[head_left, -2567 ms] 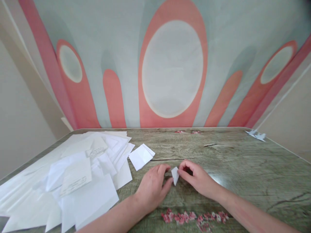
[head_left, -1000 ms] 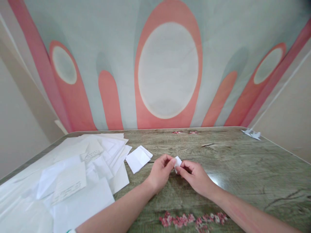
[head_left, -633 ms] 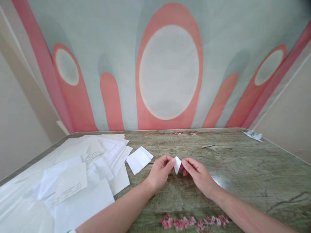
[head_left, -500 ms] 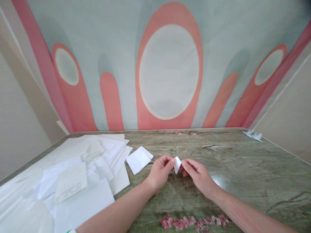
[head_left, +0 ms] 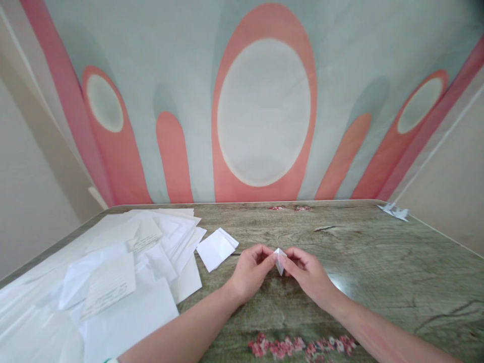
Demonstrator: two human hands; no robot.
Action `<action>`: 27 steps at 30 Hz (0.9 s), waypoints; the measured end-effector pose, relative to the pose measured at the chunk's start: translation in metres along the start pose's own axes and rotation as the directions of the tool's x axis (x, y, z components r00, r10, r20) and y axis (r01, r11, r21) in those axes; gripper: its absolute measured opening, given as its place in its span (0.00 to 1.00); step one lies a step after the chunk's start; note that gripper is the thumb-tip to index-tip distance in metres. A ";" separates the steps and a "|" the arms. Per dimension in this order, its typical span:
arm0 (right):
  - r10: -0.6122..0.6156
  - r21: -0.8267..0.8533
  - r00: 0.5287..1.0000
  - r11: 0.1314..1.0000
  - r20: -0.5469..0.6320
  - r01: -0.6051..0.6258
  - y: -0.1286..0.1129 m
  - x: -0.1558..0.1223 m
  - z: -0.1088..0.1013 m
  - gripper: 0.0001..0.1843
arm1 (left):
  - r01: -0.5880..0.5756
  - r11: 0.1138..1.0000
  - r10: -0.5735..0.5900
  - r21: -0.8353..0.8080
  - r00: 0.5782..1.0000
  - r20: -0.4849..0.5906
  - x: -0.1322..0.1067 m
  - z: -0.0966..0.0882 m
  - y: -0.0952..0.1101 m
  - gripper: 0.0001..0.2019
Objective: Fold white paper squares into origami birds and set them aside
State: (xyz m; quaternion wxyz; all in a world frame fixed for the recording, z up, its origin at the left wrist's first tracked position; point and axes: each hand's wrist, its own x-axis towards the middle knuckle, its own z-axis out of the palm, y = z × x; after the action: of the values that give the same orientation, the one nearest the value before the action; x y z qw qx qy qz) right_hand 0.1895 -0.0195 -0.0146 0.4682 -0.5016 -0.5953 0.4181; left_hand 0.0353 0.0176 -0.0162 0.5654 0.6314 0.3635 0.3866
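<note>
Between my two hands is a small folded piece of white paper [head_left: 280,266], diamond-shaped, with a crease down its middle. My left hand [head_left: 252,269] pinches its left side between thumb and fingers. On the opposite side my right hand [head_left: 308,270] grips the paper the same way, its thumb lying on the near face. Both thumbs almost meet at the crease, and the fingers behind the paper are partly hidden. To the left of my left hand lies a little stack of white paper squares [head_left: 216,250].
Loose white sheets and printed paper [head_left: 109,287] spread over the left of the wood-grain table [head_left: 378,262]. Several small folded white paper pieces [head_left: 394,211] sit at the far right edge. A wall with coral and grey shapes [head_left: 264,111] rises behind the table.
The folded paper has turned and now shows a creased diamond face. My right thumb has come in over it, and both hands are closer together. The stack and sheets have stayed put.
</note>
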 end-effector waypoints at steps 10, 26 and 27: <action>0.003 -0.054 0.999 0.999 -0.033 -0.005 0.002 0.001 0.000 0.17 | 0.029 0.997 -0.027 -0.076 0.999 0.038 -0.001 0.001 0.009 0.15; 0.030 0.047 0.999 0.999 -0.031 -0.028 0.007 0.003 -0.007 0.16 | 0.040 0.991 -0.058 -0.125 0.988 -0.143 0.004 0.001 0.001 0.12; 0.024 0.055 0.999 0.998 -0.030 -0.023 0.007 0.003 -0.007 0.16 | 0.041 0.991 -0.060 -0.129 0.987 -0.146 0.004 0.001 0.001 0.12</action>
State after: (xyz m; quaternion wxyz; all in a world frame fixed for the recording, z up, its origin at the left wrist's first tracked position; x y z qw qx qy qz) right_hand 0.1973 -0.0152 -0.0197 0.4858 -0.5019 -0.5705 0.4319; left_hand 0.0381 0.0209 -0.0148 0.5848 0.5543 0.3958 0.4406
